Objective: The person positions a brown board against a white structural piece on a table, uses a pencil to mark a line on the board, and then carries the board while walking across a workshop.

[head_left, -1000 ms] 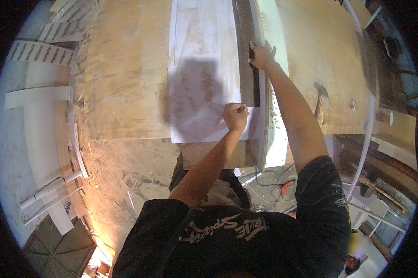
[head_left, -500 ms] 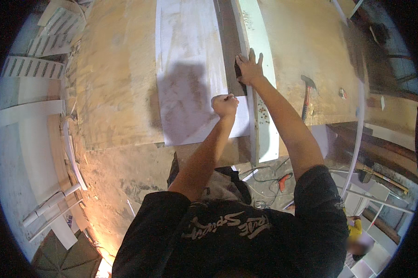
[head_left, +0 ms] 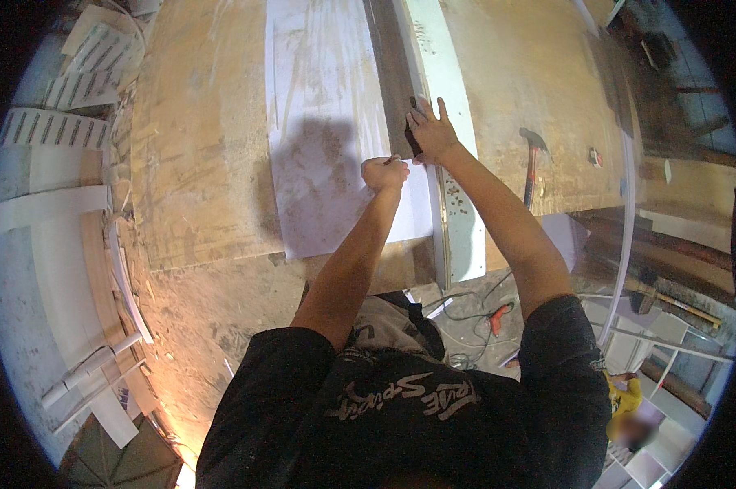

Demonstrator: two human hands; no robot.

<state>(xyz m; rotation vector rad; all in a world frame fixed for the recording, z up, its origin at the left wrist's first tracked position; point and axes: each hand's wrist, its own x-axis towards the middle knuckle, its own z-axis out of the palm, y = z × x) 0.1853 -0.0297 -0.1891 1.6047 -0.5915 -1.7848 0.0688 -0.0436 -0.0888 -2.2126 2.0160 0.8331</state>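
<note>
A wooden worktable (head_left: 197, 147) bears a white panel (head_left: 326, 122), pale strip (head_left: 448, 77) and hammer (head_left: 532, 163).

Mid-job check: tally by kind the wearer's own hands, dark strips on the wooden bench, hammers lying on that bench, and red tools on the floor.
Wearer's own hands: 2 (left hand, right hand)
Dark strip on the bench: 1
Hammer on the bench: 1
Red tool on the floor: 1
Total: 5
</note>
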